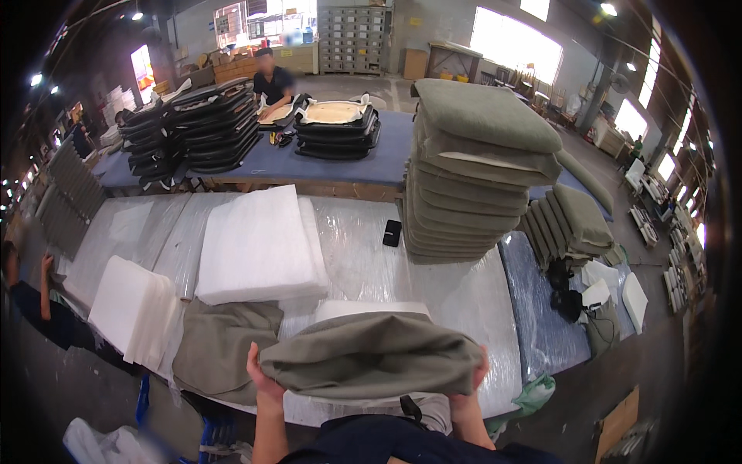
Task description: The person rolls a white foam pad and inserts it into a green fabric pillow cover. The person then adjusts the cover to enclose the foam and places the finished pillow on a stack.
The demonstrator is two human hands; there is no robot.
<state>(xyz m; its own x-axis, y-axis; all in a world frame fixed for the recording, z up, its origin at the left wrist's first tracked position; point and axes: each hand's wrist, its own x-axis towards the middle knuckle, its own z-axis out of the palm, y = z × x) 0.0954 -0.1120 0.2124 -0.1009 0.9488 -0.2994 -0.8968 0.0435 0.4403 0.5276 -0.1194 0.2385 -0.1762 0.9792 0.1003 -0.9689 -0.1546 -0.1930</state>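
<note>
A grey-green fabric cover [371,356] is stretched between my two hands near the table's front edge. At its left end my left hand [265,377] is closed on the fabric, thumb up along the side. My right hand [469,390] grips the right end, its fingers partly hidden by the cloth. The cover sags and wrinkles in the middle. Just behind it shows the edge of a white foam pad [371,308]; how much of the pad lies under the cover is hidden. More flat grey-green fabric [220,348] lies to the left of my left hand.
White padding sheets [255,243] and a smaller white stack [131,305] lie left on the plastic-wrapped table [348,247]. A tall pile of grey-green cushions [471,193] stands right of a black phone-like object [392,233]. Beyond, a person [272,85] works beside black seat stacks [336,135].
</note>
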